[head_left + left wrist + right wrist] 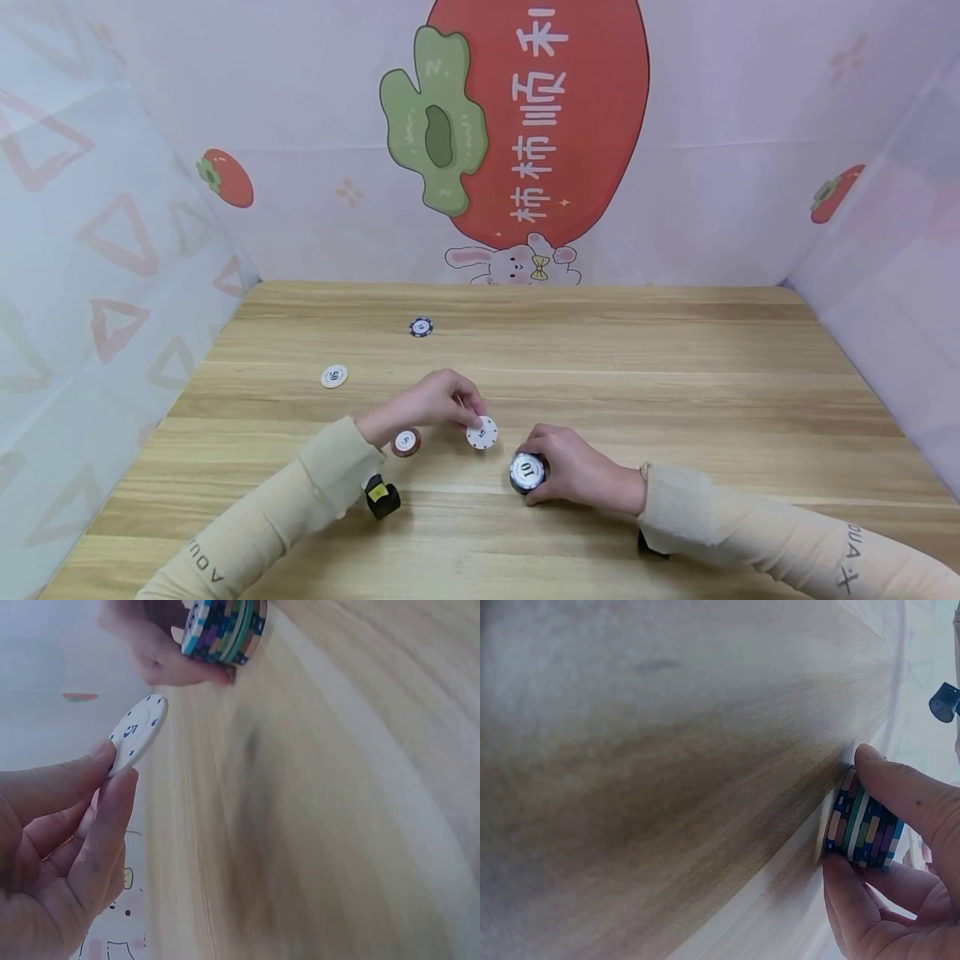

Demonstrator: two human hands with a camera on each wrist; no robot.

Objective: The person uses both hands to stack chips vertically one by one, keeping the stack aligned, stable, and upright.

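My left hand (442, 402) pinches a white poker chip (482, 433) marked 5 between thumb and fingertips. In the left wrist view that chip (140, 735) is tilted and held up off the wooden table. To its right, my right hand (573, 468) grips a stack of poker chips (527, 472) with a 10 on the top one. The right wrist view shows the stack (862, 825) side on, with several colours in layers, between thumb and fingers. Near the left wrist lies a red-brown chip (406, 442) marked 5.
A white chip (334, 376) marked 50 lies toward the table's left side. Farther back is a dark blue and white chip (422, 327). The wooden table (675, 367) meets a printed cloth backdrop (315, 208) at the rear and sides.
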